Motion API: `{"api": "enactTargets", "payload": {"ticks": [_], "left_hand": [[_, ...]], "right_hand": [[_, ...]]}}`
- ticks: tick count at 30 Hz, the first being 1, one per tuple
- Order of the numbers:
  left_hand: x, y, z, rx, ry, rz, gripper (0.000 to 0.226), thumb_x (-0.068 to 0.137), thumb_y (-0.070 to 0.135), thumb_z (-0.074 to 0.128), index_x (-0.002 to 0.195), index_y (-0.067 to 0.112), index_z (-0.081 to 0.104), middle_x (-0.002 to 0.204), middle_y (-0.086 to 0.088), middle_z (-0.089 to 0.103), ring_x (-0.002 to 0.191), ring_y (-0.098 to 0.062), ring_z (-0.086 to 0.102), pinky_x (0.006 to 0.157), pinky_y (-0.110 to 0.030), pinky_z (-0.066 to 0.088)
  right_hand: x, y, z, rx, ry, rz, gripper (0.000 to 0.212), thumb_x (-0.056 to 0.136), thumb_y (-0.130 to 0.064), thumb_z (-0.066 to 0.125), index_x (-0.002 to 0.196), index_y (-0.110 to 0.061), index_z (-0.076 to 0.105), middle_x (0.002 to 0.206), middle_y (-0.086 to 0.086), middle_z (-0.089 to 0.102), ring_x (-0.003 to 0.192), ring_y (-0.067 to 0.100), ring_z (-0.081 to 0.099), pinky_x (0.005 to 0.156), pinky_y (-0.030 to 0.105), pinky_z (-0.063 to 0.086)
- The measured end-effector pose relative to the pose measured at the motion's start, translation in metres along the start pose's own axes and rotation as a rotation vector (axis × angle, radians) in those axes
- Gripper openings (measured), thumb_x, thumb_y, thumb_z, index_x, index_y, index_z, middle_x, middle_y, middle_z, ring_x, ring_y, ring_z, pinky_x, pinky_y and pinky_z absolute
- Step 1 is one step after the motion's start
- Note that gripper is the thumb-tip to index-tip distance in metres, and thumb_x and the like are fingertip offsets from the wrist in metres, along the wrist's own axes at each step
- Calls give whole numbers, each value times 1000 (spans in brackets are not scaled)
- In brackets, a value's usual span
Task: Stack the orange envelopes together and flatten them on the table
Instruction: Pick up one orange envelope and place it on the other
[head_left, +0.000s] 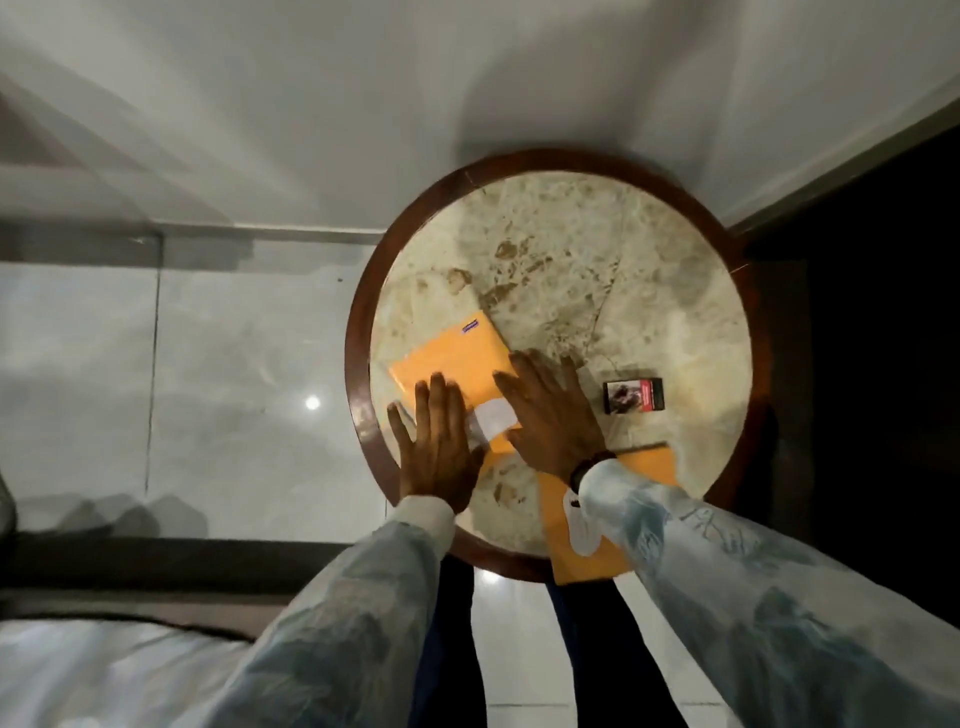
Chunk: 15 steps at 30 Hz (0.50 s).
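Note:
An orange envelope (457, 361) with a white label lies on the left side of the round marble table (597, 260). My left hand (439, 444) lies flat, palm down, on its near left corner, fingers spread. My right hand (550, 415) presses flat on its right edge, fingers spread too. A second orange envelope (652, 462) lies under my right forearm and sticks out over the table's near rim. The two envelopes lie apart, not stacked.
A small dark box (634, 396) with a picture lies on the table right of my right hand. The table has a dark wooden rim (358, 332). Pale tiled floor lies to the left, a dark area to the right.

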<state>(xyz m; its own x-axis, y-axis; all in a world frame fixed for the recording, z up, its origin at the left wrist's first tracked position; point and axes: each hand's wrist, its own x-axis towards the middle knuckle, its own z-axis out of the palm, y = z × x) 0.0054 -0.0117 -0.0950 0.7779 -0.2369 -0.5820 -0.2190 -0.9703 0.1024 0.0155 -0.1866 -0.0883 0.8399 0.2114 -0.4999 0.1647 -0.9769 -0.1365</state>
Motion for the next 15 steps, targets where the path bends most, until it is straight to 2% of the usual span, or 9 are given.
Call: {"api": "enactTargets", "payload": {"ticks": [3,6,8,12,14,15], "left_hand": [[51,-10,-30,28,34,196,82,103,56,33,163,14,-2,173,-9,-10,161,-32,-7,127,-67,0],[97,-7,-64,159,55,339,86,102,57,40,163,14,-2,173,-8,-10,161,-31,-5,128,-64,4],[112,-1,-77,226,39,369,88,102,54,45,163,14,-3,173,-8,-11,161,-31,-6,128,-63,5],[114,7,-81,263,33,361,85,103,48,45,163,12,-3,173,-10,-11,161,-32,-6,129,-62,6],[101,11,-77,232,78,357,74,107,39,40,163,9,3,173,-13,-5,161,-35,0,129,-61,9],[92,15,-76,189,111,358,64,108,31,37,162,7,11,173,-16,3,160,-37,7,128,-60,14]], "right_hand": [[14,18,-7,113,133,150,79,87,-45,68,156,-19,38,167,14,28,157,34,23,124,63,6],[29,34,-12,149,161,272,80,91,-53,59,159,-21,32,169,14,22,158,33,19,125,61,3],[39,38,-13,176,187,328,78,93,-56,54,159,-20,31,168,16,22,157,33,19,125,61,3],[39,39,-20,220,182,364,75,91,-50,58,155,-17,38,165,16,30,155,34,26,126,61,7],[23,37,-24,274,265,396,66,89,-44,62,146,-13,52,155,17,47,147,36,42,124,61,19],[11,36,-26,322,346,428,58,87,-40,65,137,-11,61,144,17,58,138,37,52,119,60,31]]}}
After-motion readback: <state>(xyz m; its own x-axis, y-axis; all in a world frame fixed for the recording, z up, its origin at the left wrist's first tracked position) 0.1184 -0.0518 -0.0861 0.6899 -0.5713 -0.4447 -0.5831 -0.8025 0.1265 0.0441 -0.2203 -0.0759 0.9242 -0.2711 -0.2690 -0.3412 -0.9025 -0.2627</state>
